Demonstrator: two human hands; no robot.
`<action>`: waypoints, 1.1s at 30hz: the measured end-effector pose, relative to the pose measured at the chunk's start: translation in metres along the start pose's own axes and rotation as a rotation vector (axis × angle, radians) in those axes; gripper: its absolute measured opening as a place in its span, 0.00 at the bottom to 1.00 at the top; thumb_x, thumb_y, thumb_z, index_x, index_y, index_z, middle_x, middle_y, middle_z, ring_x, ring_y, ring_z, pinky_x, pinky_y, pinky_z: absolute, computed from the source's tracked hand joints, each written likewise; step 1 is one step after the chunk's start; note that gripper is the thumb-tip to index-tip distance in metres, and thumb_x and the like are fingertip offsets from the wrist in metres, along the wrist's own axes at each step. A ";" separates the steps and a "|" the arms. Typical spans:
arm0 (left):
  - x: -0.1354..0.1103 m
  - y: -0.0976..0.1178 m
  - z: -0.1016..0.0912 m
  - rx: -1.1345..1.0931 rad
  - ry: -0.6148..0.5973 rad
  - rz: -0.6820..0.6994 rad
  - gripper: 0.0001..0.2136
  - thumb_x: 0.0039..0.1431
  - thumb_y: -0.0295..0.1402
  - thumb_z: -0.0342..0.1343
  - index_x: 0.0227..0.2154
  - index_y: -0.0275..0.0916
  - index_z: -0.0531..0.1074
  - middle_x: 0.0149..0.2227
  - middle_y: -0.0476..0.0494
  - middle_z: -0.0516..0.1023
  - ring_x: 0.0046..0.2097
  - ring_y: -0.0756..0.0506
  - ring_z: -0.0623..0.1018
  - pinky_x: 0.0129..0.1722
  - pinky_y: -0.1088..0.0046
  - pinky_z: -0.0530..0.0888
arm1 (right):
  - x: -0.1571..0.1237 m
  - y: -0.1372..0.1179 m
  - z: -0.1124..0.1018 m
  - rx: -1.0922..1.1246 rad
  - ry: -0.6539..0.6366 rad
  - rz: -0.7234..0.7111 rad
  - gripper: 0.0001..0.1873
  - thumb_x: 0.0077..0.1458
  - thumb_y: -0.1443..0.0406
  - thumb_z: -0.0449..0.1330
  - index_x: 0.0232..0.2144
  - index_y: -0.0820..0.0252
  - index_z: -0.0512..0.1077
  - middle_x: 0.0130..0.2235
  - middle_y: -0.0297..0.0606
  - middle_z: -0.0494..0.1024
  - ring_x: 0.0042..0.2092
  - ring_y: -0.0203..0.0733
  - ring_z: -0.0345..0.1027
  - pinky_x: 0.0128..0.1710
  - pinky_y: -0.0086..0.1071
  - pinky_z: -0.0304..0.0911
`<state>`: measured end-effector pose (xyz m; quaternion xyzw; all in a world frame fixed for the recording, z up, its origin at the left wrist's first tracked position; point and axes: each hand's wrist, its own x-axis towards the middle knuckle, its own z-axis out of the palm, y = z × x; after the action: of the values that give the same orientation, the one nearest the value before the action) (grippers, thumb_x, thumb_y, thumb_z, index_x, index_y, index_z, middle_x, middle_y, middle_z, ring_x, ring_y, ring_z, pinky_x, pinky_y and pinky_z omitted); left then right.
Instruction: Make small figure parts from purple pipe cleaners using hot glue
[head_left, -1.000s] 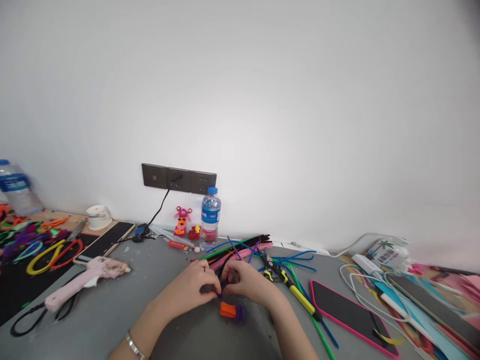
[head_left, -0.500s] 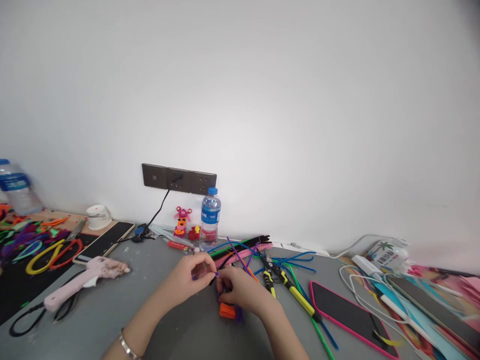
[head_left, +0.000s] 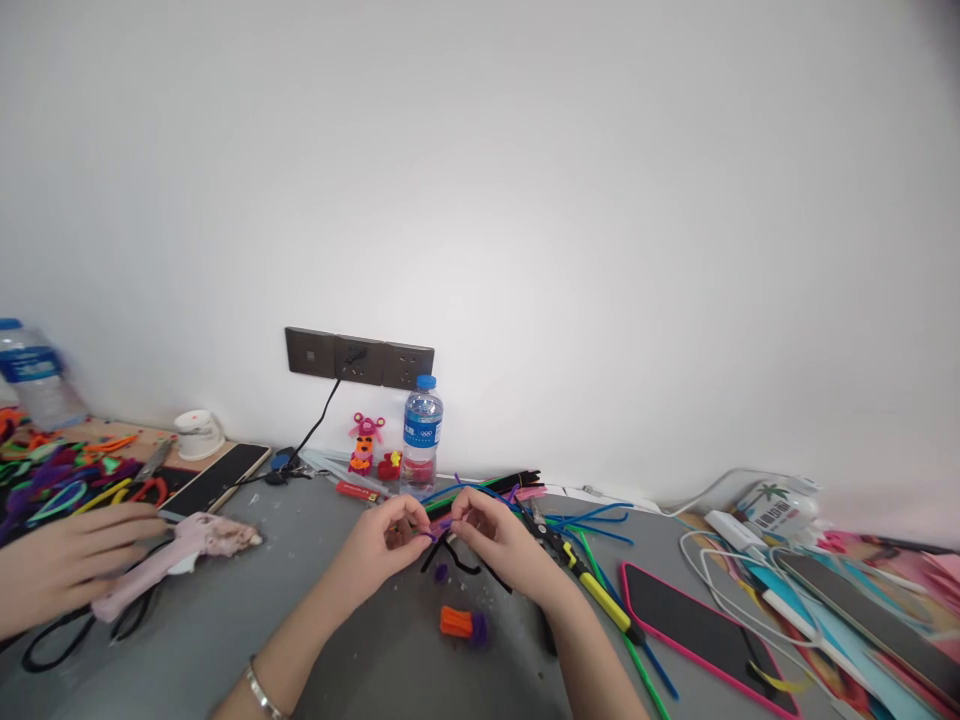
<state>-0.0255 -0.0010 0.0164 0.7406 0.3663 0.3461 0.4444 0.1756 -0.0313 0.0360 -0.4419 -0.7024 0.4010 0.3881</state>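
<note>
My left hand pinches one end of a short purple pipe cleaner, thumb against forefinger. At the other end, my right hand pinches it the same way, just above the grey tabletop. Bent black pipe cleaners show below my fingertips; whether I hold them too I cannot tell. Nearer to me lies an orange bundle with a purple fuzzy end. A small purple tuft rests just beyond it.
Yellow-black pliers and a pink-edged phone lie right. A water bottle stands behind beside small figures. At left, another person's hand is over the pink glue gun.
My right hand has lifted away from the orange bundle, which now lies uncovered, and moved up and right. Another person's hand has come in at the left.
</note>
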 end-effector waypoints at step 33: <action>-0.003 0.008 -0.012 0.113 -0.073 -0.108 0.08 0.53 0.36 0.57 0.27 0.36 0.76 0.22 0.50 0.71 0.24 0.50 0.67 0.24 0.76 0.62 | 0.000 0.034 0.013 -0.272 -0.112 0.202 0.08 0.45 0.73 0.59 0.29 0.60 0.77 0.27 0.31 0.73 0.27 0.34 0.61 0.26 0.26 0.53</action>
<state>-0.0352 -0.0009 0.0273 0.7557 0.4084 0.2732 0.4330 0.1744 -0.0243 0.0008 -0.5354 -0.7227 0.3634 0.2428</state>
